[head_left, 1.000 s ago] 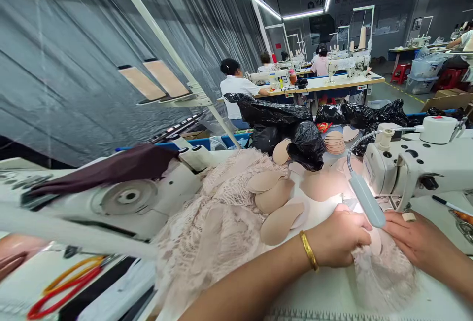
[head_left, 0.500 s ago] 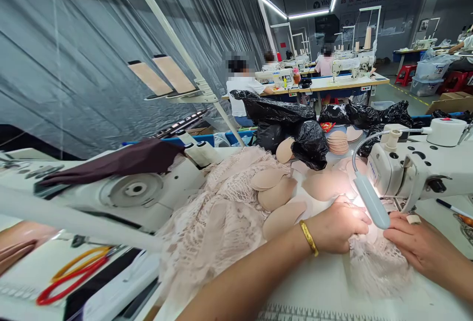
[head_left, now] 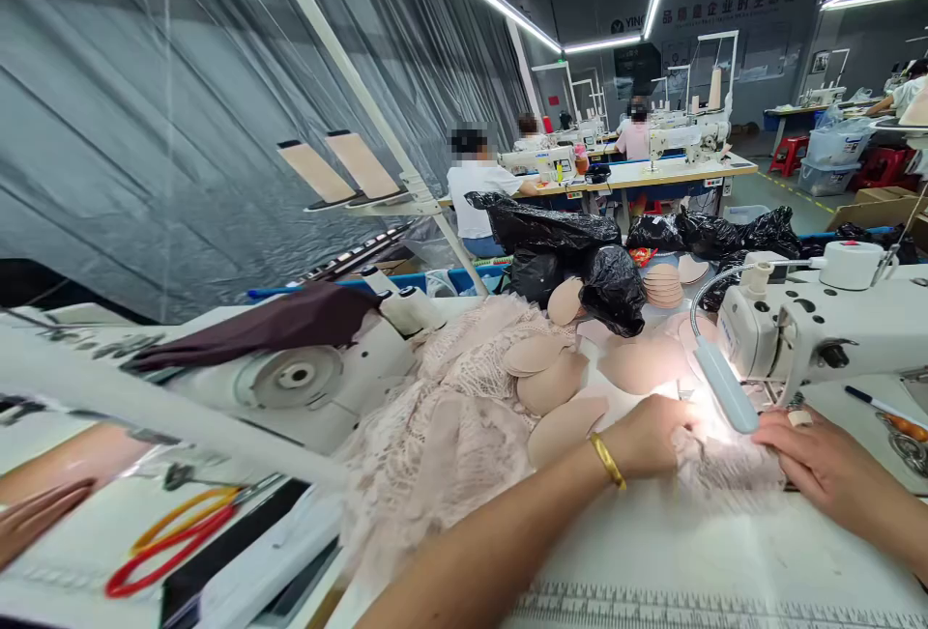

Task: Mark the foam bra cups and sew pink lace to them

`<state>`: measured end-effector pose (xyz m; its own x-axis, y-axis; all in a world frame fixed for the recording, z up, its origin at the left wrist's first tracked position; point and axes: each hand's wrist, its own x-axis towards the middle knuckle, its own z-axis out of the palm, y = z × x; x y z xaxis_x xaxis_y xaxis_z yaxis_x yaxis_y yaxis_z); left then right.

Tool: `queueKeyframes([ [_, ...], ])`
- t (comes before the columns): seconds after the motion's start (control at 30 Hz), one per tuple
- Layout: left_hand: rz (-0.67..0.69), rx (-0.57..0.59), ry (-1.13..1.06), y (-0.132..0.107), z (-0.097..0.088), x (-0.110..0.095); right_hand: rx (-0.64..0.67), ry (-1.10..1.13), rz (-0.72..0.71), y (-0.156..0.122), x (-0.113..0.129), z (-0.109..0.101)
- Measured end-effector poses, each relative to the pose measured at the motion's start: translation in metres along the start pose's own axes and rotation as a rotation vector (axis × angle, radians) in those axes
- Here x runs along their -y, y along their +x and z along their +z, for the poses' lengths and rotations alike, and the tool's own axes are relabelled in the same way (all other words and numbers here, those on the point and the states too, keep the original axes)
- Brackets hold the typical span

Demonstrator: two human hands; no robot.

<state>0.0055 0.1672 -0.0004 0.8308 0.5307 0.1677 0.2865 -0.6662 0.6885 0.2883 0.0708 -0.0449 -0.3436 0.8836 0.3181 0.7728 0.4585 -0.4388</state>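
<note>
Under the sewing machine head at right lies a gathered piece of pale pink lace fabric. My left hand, with a gold bracelet at the wrist, has its fingers closed on the lace's left side; lamp glare washes out the fingertips. From the right, my right hand grips the lace's other edge, a pale band round one finger. A grey gooseneck lamp hangs between both hands and hides the needle area. Beige bra cups lie beyond my left forearm.
A heap of lace covers the table at centre left. Red and orange-handled scissors lie at lower left, near another person's hand. Black plastic bags and stacked cups stand behind. A pen lies at right.
The lace between my hands has moved up toward the machine, and less of it hangs toward me. My left fingers have drawn in. The whole view has shifted slightly.
</note>
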Motion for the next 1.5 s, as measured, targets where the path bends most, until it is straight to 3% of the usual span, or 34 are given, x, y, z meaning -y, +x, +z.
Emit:
queueKeyframes([
  [0.1,-0.279,-0.186,-0.606,-0.024,0.000,-0.018,0.028,0.204,0.252,-0.018,0.026,-0.008],
  [0.2,-0.520,-0.363,-1.039,-0.051,0.011,-0.034,-0.006,0.596,0.486,-0.036,0.077,0.004],
  [0.3,-0.699,-0.529,-1.363,-0.072,0.030,-0.047,-0.104,0.847,0.511,-0.042,0.126,0.033],
  [0.4,-0.638,-0.598,-1.587,-0.087,0.051,-0.067,-0.223,0.917,0.498,-0.042,0.148,0.061],
  [0.5,-0.474,-0.625,-1.556,-0.094,0.069,-0.090,-0.304,0.845,0.425,-0.048,0.148,0.075],
  [0.67,-0.505,-0.808,-1.430,-0.090,0.088,-0.111,-0.399,0.493,0.214,-0.060,0.142,0.060],
  [0.87,-0.480,-0.836,-1.387,-0.090,0.096,-0.111,-0.411,0.287,0.107,-0.055,0.150,0.032],
  [1.03,-0.453,-0.822,-1.375,-0.093,0.100,-0.112,-0.358,0.314,0.074,-0.045,0.158,0.030],
  [1.23,-0.467,-0.873,-1.387,-0.092,0.098,-0.114,-0.403,0.151,-0.017,-0.044,0.163,0.035],
  [1.37,-0.452,-0.804,-1.393,-0.093,0.098,-0.117,-0.476,-0.072,-0.121,-0.037,0.144,0.028],
  [1.5,-0.462,-0.770,-1.414,-0.096,0.098,-0.114,-0.537,-0.148,-0.081,-0.028,0.118,0.011],
])
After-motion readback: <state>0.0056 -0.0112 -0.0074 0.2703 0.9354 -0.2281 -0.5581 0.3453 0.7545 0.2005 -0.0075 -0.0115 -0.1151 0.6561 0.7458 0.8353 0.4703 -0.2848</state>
